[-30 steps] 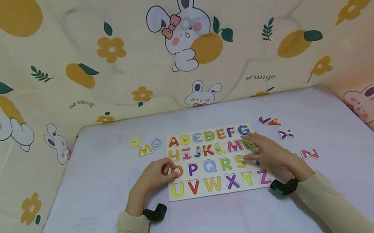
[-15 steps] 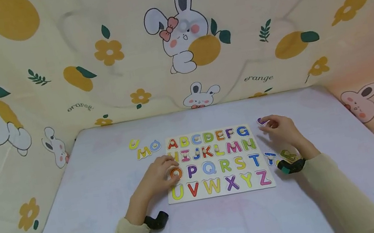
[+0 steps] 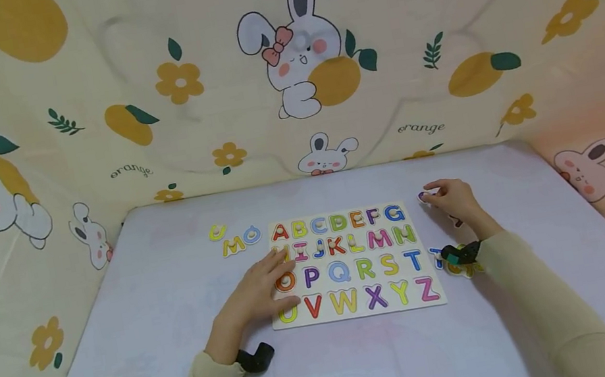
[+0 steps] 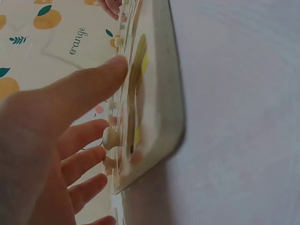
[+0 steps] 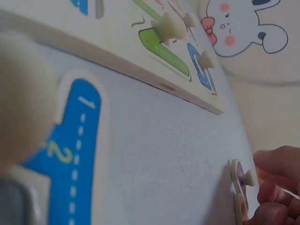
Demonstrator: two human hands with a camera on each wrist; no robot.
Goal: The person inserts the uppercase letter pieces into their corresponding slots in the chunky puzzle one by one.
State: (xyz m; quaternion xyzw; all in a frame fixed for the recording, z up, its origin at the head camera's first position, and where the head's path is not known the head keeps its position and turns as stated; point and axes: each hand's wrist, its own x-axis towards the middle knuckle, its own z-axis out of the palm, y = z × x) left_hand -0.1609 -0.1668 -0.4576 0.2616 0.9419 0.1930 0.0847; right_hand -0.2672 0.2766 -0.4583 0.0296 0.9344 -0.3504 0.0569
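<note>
In the head view my left hand [image 3: 254, 293] lies over the left edge of the alphabet puzzle board [image 3: 359, 313], fingers spread above the H, O and U places. The left wrist view puts the thumb at the board's edge and the other fingertips close to wooden knobs [image 4: 111, 138]. Beyond the board's back right corner, my right hand [image 3: 456, 201] is down among loose letters, fingers bent. A purple letter piece [image 3: 423, 197] shows at its fingertips; its knob [image 5: 250, 178] stands beside them in the right wrist view. I cannot tell whether they pinch a piece.
Left of the board lie a yellow U-shaped piece [image 3: 218, 232], a yellow M-shaped piece [image 3: 233, 247] and a blue round letter [image 3: 251, 234]. A blue T [image 3: 436, 257] lies by the board's right edge, and yellow pieces are partly hidden beneath the right wrist's camera [image 3: 461, 254].
My right hand has moved from over the board's right side to the loose letters at the back right. My left hand's fingers have spread from a closer curl near the O.
</note>
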